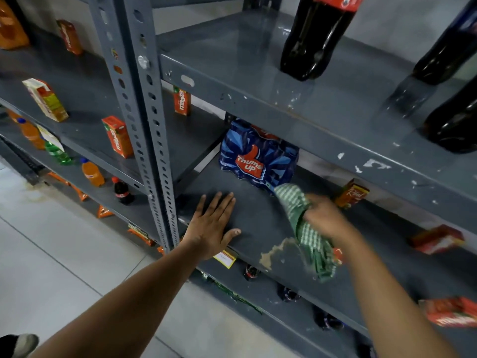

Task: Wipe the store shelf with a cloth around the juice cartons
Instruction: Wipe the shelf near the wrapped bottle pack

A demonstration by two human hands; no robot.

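Observation:
My right hand (325,218) grips a green and white checked cloth (307,228) over the grey middle shelf (258,218); hand and cloth are blurred by motion. The cloth hangs across a pale spill patch (273,253) near the shelf's front edge. My left hand (213,224) lies flat on the shelf with fingers spread, left of the cloth. An orange juice carton (352,193) stands just behind my right hand. Two red cartons, one (437,239) and another (450,311), lie further right on the same shelf.
A blue Thums Up multipack (258,156) stands at the back of the shelf, touching the cloth's upper end. Dark cola bottles (315,37) stand on the shelf above. A perforated steel upright (154,130) borders the left. More cartons (117,136) and bottles fill the left bay.

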